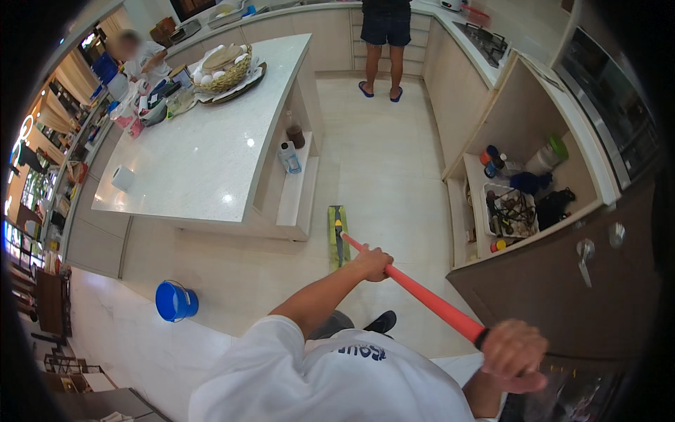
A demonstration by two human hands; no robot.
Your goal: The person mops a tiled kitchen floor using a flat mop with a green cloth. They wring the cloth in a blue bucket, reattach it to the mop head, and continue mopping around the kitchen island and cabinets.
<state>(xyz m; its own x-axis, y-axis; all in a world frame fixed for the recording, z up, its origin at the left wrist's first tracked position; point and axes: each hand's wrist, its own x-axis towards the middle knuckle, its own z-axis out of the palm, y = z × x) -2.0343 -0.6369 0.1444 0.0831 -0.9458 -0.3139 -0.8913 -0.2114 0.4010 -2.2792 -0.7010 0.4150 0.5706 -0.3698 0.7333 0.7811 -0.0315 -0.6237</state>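
A flat mop with a red handle (432, 298) runs from the lower right up to the middle of the view. Around the lower part of its handle my left hand (373, 264) is closed. My right hand (514, 351) grips the black top end. The green mop head (338, 237) lies flat on the pale tiled floor (379, 211), just right of the kitchen island's base. A blue bucket (176, 301) with a wire handle stands on the floor to the left.
The kitchen island (200, 158) bears a basket of eggs (224, 71) and a paper roll (123, 178). Bottles stand on its side shelf. An open cabinet (527, 158) with a white basket is on the right. One person (386, 42) stands at the far counter; another (145, 55) is behind the island.
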